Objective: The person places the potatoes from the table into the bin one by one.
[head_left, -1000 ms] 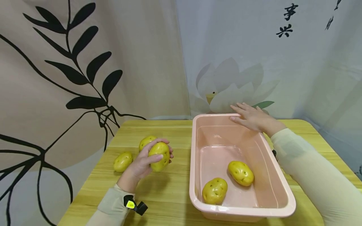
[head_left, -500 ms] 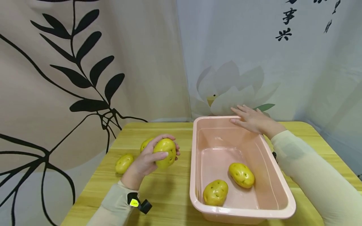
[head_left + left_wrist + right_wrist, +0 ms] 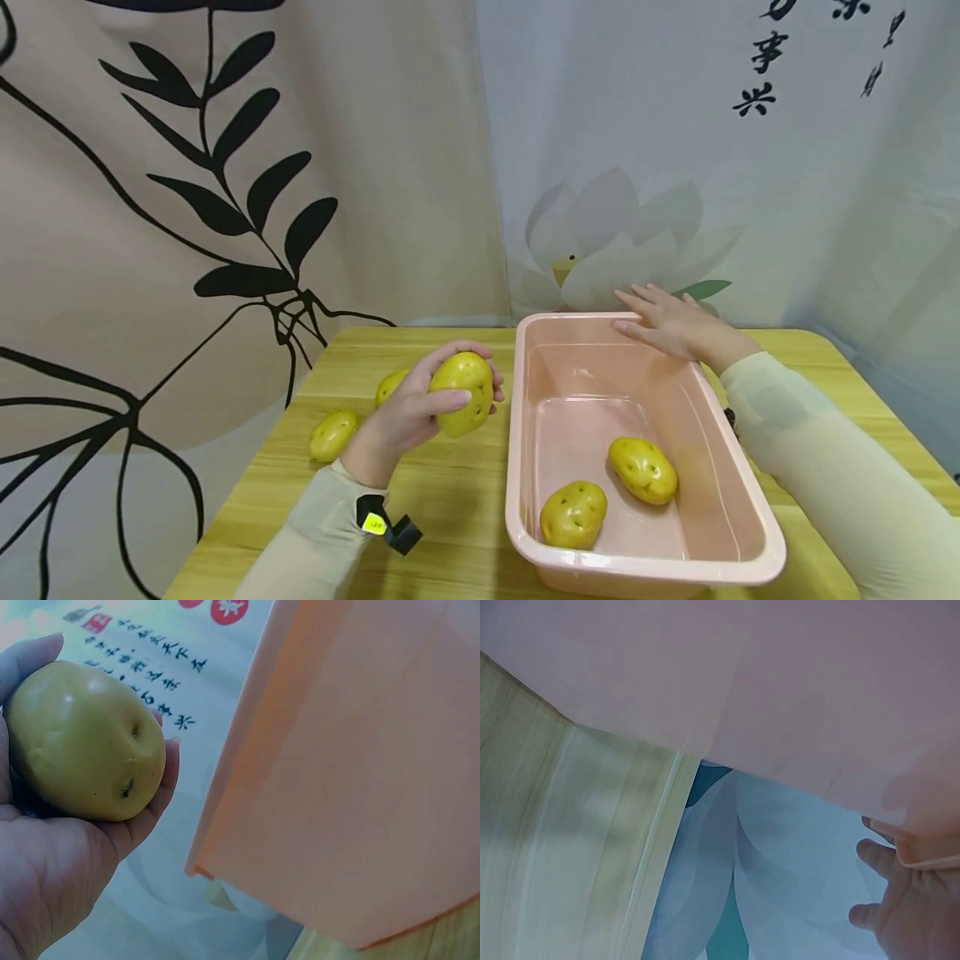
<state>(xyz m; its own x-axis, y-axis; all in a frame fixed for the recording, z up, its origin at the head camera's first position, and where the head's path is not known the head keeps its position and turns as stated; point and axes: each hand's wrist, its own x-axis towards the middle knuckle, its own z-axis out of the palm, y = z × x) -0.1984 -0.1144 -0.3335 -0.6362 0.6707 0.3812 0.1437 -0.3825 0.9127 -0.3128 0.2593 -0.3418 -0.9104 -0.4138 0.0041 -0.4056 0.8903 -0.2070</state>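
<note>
My left hand (image 3: 408,412) grips a yellow potato (image 3: 463,398) above the table, just left of the pink plastic tub (image 3: 517,433). Thumb and fingers wrap round this potato (image 3: 90,742) in the left wrist view, with the tub's outer wall (image 3: 352,765) beside it. My right hand (image 3: 682,327) rests on the tub's far right corner, fingers stretched out past the rim. From the right wrist, the fingers of that hand (image 3: 922,911) show at the tub's edge. Inside the tub lie two potatoes, one near the front (image 3: 573,515) and one farther right (image 3: 642,471).
Two more potatoes lie on the wooden table (image 3: 450,492) at the left: one in front (image 3: 333,436), the other (image 3: 390,385) partly hidden behind my left hand. A printed curtain (image 3: 405,167) hangs along the table's back edge.
My left hand has moved right and slightly up with the potato, closer to the tub. The right hand keeps its place on the rim. The head view has tilted slightly.
</note>
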